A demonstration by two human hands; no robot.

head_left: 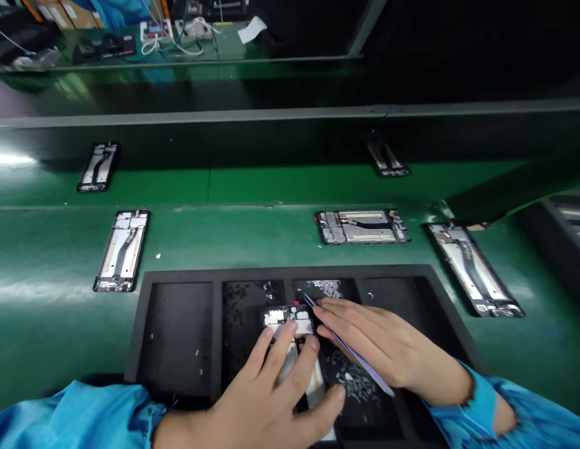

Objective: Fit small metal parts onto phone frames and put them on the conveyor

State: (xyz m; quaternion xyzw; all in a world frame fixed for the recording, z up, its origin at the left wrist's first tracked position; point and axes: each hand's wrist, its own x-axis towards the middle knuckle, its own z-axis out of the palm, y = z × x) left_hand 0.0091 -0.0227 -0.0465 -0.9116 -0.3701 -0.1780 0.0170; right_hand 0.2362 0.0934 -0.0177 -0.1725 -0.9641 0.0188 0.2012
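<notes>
A phone frame (313, 388) with its inner parts bare lies across the black compartment tray (290, 273). Over it is my left hand (275, 393), fingers spread, several fingertips resting on its upper part. My right hand (369, 333) is closed around a pair of light purple tweezers (360, 362), whose tips point up and left beside the phone's top end. A small red tab (296, 303) sticks out there. Beneath my right hand, many tiny clear and silvery pieces (360, 380) are scattered in the tray. My left palm covers part of the phone.
Other opened phone frames lie on the green bench: one at left (123, 249), one beyond the tray (363, 226), one at right (474, 268). Two more, at far left (98, 166) and far right (386, 154), lie farther back. Power strips and cables (178, 34) sit beyond a rail.
</notes>
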